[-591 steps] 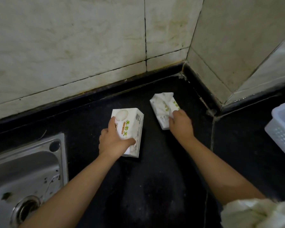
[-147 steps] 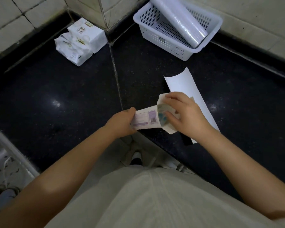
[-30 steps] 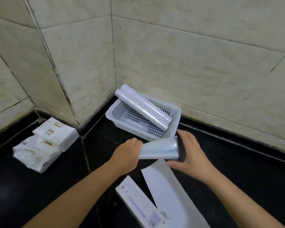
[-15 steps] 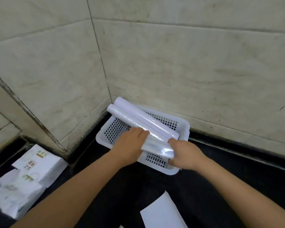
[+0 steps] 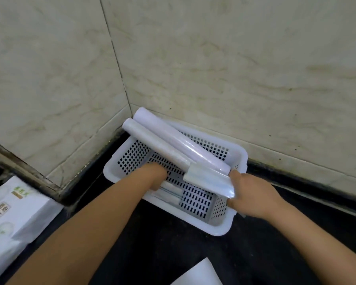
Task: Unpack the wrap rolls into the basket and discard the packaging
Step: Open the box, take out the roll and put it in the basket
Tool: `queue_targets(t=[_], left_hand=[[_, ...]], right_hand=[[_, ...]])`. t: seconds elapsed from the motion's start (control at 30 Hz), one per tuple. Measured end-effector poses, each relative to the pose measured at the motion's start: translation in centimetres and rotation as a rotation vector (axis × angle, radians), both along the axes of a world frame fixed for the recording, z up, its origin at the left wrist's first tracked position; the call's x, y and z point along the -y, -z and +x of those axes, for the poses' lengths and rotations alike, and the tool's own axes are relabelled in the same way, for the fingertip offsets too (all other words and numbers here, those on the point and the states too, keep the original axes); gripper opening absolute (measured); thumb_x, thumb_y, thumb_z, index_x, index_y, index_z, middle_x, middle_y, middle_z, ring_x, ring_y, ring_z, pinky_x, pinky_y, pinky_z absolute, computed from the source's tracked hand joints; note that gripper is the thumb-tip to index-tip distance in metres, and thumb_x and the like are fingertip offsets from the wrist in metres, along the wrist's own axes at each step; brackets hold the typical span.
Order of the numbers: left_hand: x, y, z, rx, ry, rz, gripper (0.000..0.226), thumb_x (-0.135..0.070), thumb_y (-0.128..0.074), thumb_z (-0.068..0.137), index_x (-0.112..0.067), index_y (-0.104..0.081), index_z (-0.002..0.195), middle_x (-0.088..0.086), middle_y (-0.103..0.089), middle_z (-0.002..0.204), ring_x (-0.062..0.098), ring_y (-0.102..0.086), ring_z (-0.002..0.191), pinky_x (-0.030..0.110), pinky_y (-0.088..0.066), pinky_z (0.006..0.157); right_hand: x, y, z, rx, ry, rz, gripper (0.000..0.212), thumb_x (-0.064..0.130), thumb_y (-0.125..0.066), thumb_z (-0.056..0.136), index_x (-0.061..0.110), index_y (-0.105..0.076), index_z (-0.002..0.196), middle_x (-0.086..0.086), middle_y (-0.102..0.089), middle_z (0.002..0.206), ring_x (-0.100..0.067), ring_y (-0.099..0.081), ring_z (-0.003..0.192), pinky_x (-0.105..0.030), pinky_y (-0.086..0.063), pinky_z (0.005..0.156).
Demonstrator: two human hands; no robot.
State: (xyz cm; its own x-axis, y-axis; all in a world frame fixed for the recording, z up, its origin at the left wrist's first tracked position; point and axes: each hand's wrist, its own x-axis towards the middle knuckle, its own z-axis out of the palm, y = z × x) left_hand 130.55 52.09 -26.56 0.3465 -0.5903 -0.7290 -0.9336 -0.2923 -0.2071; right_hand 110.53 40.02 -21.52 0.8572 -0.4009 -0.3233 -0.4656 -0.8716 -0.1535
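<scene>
Black countertop (image 5: 173, 254) (basket (image 5: 220, 228), boxes (image 5: 14, 219), sheet (image 5: 199, 273))

A home kitchen corner: black stone counter (image 5: 193, 254) meeting marbled wall tiles (image 5: 234, 68) with grimy grout.

Two bare forearms, no sleeves
Left hand (image 5: 152, 177) and right hand (image 5: 253, 196): no rings, watch or gloves visible.

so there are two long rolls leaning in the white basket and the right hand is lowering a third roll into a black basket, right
Not quite: there is no black basket. In the head view the right hand holds the short wrap roll over the same white basket where the two long rolls lean. The black surface is the countertop beneath it.
</scene>
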Motion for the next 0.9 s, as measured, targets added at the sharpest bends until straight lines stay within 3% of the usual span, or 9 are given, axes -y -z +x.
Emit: queue_targets(t=[0.1, 0.17, 0.27, 0.37, 0.47, 0.57, 0.67, 0.77, 0.9], left_hand=[[-1.2, -1.3, 1.0, -0.066, 0.002, -0.078, 0.026, -0.008, -0.045, 0.094, -0.003, -0.058, 0.116, 0.005, -0.053, 0.083, 0.018, -0.052, 0.074, 0.031, -0.042, 0.075], [-2.3, -2.5, 1.8, -0.037, 0.051, -0.182, 0.019, -0.007, -0.046, 0.093, -0.004, -0.062, 0.104, 0.0, -0.039, 0.071, 0.016, -0.043, 0.07, 0.028, -0.034, 0.069], [-4.5, -4.7, 2.8, 0.005, 0.133, -0.298, 0.017, -0.008, -0.045, 0.092, -0.009, -0.062, 0.097, 0.003, -0.046, 0.08, 0.018, -0.045, 0.083, 0.026, -0.031, 0.069], [-6.3, -6.5, 3.5, 0.022, 0.141, -0.35, 0.023, -0.003, -0.043, 0.09, -0.009, -0.062, 0.103, 0.007, -0.054, 0.099, 0.022, -0.052, 0.097, 0.028, -0.035, 0.071], [-6.8, -7.0, 3.6, 0.038, 0.12, -0.352, 0.031, 0.0, -0.044, 0.087, -0.012, -0.059, 0.112, 0.007, -0.056, 0.114, 0.021, -0.05, 0.106, 0.029, -0.041, 0.081], [-6.2, -6.2, 3.4, 0.049, 0.099, -0.33, 0.029, -0.002, -0.044, 0.088, -0.01, -0.054, 0.114, 0.01, -0.054, 0.118, 0.024, -0.049, 0.109, 0.031, -0.041, 0.084], [-5.4, -4.7, 3.0, 0.042, 0.09, -0.302, 0.033, -0.005, -0.043, 0.09, -0.011, -0.051, 0.122, 0.012, -0.054, 0.122, 0.027, -0.05, 0.111, 0.031, -0.039, 0.084], [-4.8, -3.4, 2.6, 0.024, 0.066, -0.286, 0.032, -0.003, -0.043, 0.09, -0.01, -0.051, 0.12, 0.013, -0.054, 0.122, 0.028, -0.05, 0.11, 0.03, -0.037, 0.08], [-3.7, -2.3, 2.0, 0.002, 0.0, -0.29, 0.028, -0.002, -0.04, 0.091, -0.007, -0.049, 0.117, 0.014, -0.058, 0.118, 0.029, -0.055, 0.106, 0.033, -0.041, 0.082]], right_hand=[[-0.4, -0.2, 1.3, -0.015, -0.028, 0.012, 0.036, 0.028, -0.056, 0.078, 0.012, -0.039, 0.105, 0.007, -0.038, 0.07, -0.017, -0.048, 0.068, -0.022, -0.03, 0.042], [-1.1, -0.1, 2.7, -0.013, -0.041, 0.03, 0.035, 0.029, -0.057, 0.079, 0.013, -0.04, 0.105, 0.008, -0.037, 0.069, -0.015, -0.047, 0.071, -0.022, -0.036, 0.047], [-2.7, 0.9, 5.2, -0.026, -0.07, 0.063, 0.038, 0.028, -0.057, 0.08, 0.012, -0.042, 0.111, 0.008, -0.038, 0.067, -0.015, -0.048, 0.074, -0.026, -0.04, 0.055], [-4.8, 2.8, 7.8, -0.059, -0.072, 0.155, 0.036, 0.026, -0.057, 0.081, 0.01, -0.044, 0.111, 0.001, -0.054, 0.082, -0.019, -0.052, 0.078, -0.026, -0.043, 0.057], [-6.5, 5.0, 10.5, -0.018, -0.062, 0.237, 0.036, 0.022, -0.056, 0.08, 0.007, -0.043, 0.11, -0.001, -0.051, 0.078, -0.022, -0.052, 0.075, -0.029, -0.042, 0.056], [-7.4, 6.9, 12.0, -0.009, -0.105, 0.21, 0.048, 0.026, -0.058, 0.08, 0.007, -0.038, 0.119, -0.013, -0.058, 0.107, -0.029, -0.058, 0.094, -0.037, -0.05, 0.072], [-7.1, 7.5, 12.2, 0.0, -0.172, 0.211, 0.068, 0.025, -0.064, 0.076, 0.008, -0.029, 0.132, -0.018, -0.047, 0.128, -0.032, -0.049, 0.112, -0.041, -0.045, 0.094], [-5.7, 6.7, 11.3, -0.043, -0.233, 0.269, 0.082, 0.029, -0.066, 0.077, 0.006, -0.019, 0.14, -0.019, -0.037, 0.139, -0.03, -0.039, 0.124, -0.036, -0.037, 0.102], [-4.8, 5.8, 9.0, -0.165, -0.272, 0.355, 0.071, 0.024, -0.057, 0.085, -0.002, -0.019, 0.139, -0.017, -0.025, 0.147, -0.029, -0.033, 0.13, -0.034, -0.032, 0.109]])
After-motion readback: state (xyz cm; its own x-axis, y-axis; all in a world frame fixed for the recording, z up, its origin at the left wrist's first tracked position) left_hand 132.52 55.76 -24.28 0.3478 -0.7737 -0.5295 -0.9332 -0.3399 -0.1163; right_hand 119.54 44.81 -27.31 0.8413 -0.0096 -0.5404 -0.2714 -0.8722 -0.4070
